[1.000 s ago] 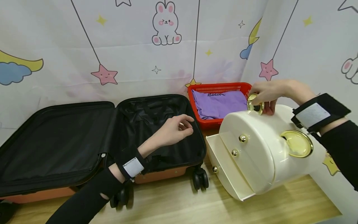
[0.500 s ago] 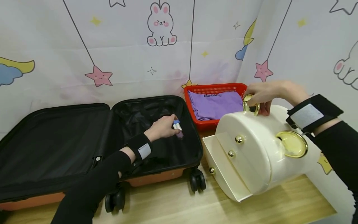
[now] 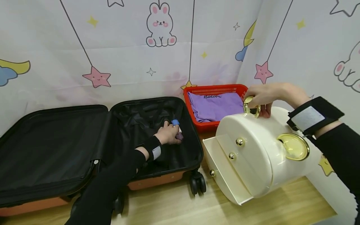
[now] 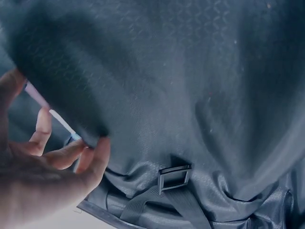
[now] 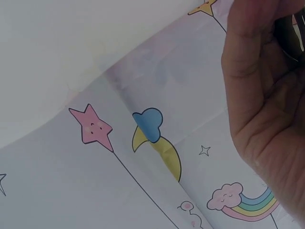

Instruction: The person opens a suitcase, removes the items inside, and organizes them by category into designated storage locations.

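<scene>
An open black-lined suitcase with an orange shell lies on the wooden table. My left hand is down in its right half, fingers curled round a small tube with a blue cap, close to the lining. In the left wrist view the left hand shows curled fingers over a thin pale tube, with the lining's strap buckle nearby. My right hand grips the gold ring handle on top of a cream cosmetic case. The case is tilted, with its lower drawer slid out.
A red basket holding a folded purple garment stands behind the cream case, against a cartoon-print backdrop. The suitcase's wheels stick out at the table's front. The right wrist view shows only my right hand and the backdrop.
My left hand has dropped from above the suitcase into its right half, carrying the small tube down to the lining. The right hand has kept its grip on the gold handle.
</scene>
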The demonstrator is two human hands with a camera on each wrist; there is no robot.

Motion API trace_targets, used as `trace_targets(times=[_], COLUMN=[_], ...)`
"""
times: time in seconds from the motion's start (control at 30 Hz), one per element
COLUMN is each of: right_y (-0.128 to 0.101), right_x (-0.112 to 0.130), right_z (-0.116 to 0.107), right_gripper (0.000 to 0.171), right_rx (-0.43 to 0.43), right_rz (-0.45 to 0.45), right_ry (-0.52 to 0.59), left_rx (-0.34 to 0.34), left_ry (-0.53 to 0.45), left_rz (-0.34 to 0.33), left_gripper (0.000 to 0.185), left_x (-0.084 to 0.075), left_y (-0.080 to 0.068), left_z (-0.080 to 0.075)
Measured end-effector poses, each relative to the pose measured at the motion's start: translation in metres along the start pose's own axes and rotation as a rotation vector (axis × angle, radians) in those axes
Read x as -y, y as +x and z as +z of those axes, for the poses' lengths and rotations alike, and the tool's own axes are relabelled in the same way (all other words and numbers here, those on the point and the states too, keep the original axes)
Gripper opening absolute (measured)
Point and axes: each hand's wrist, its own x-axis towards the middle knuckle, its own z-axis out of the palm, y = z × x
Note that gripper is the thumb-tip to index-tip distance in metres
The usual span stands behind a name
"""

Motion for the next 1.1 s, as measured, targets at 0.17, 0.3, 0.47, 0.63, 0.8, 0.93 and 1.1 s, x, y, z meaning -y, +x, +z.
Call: trace_targets(times=[0.17, 0.3, 0.47, 0.63, 0.8, 0.93, 1.1], right_y=[0.002, 0.003, 0.003, 0.003, 0.004, 0.004, 0.006], right_x=[-0.002, -0.004, -0.004, -0.003, -0.002, -0.001, -0.001], right_z=[0.001, 0.0, 0.001, 0.0, -0.001, -0.002, -0.002], right_gripper=[0.013, 0.016, 0.013, 0.012, 0.012, 0.012, 0.013], right_rx=[0.017, 0.034, 0.032, 0.036, 0.042, 0.049, 0.061], right_rz=[0.011, 0.021, 0.027, 0.025, 0.024, 0.026, 0.023], right_ry=[-0.005, 0.002, 0.02, 0.016, 0.005, 0.005, 0.019], left_rx=[-0.038, -0.048, -0.063, -0.12, -0.185, -0.184, -0.212], left_ry=[0.012, 0.021, 0.025, 0.003, -0.016, -0.105, -0.286], left_rz=[-0.008, -0.019, -0.007, 0.015, 0.028, 0.023, 0.022], left_gripper=[0.048, 0.051, 0.041, 0.056, 0.078, 0.092, 0.095], left_x=[0.001, 0.002, 0.004, 0.008, 0.013, 0.011, -0.006], left_y=[0.003, 0.007, 0.007, 0.005, 0.001, -0.002, -0.014], left_z=[0.01, 0.016, 0.015, 0.015, 0.01, 0.003, -0.021])
